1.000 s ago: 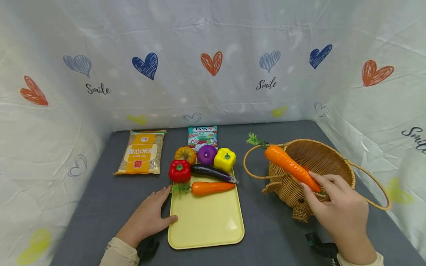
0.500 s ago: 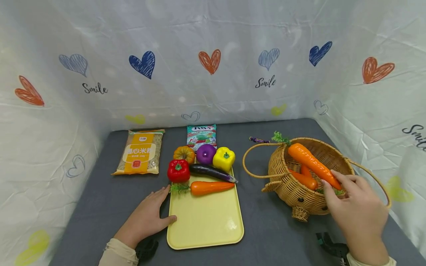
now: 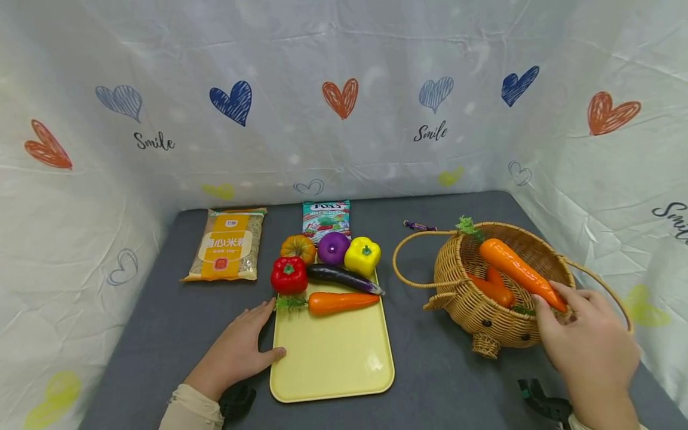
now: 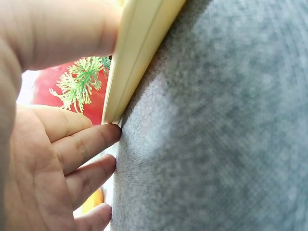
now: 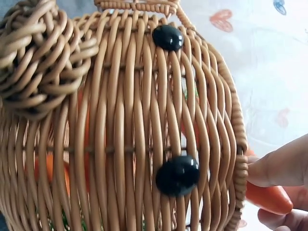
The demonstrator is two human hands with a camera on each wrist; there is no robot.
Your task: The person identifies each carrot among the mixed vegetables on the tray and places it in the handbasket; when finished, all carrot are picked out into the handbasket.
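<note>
My right hand point(image 3: 593, 340) pinches the tapered end of an orange carrot point(image 3: 518, 272) over the mouth of the wicker basket point(image 3: 457, 298). The carrot's leafy top leans toward the basket's far left rim. More orange carrots point(image 3: 491, 291) lie inside. In the right wrist view the carrot tip point(image 5: 269, 197) shows between thumb and fingers beyond the rim. My left hand point(image 3: 236, 349) rests at the left edge of the yellow tray point(image 3: 333, 364), thumb on the rim, fingers spread and fairly straight. On the tray lies another carrot point(image 3: 341, 303), with an eggplant point(image 3: 344, 279) behind it.
A red bell pepper point(image 3: 289, 275), small pumpkin point(image 3: 298, 248), purple round vegetable point(image 3: 333, 248) and yellow pepper point(image 3: 362, 257) crowd the tray's far end. Behind stands a mint candy bag point(image 3: 326, 221). A grain bag point(image 3: 230, 245) lies left; a wrapped candy point(image 3: 419, 226) lies near the basket's handle.
My right hand has carried the carrot rightward, from the basket's left side to over its opening. The carrots inside and the wrapped candy have come into view. My left hand stays at the tray.
</note>
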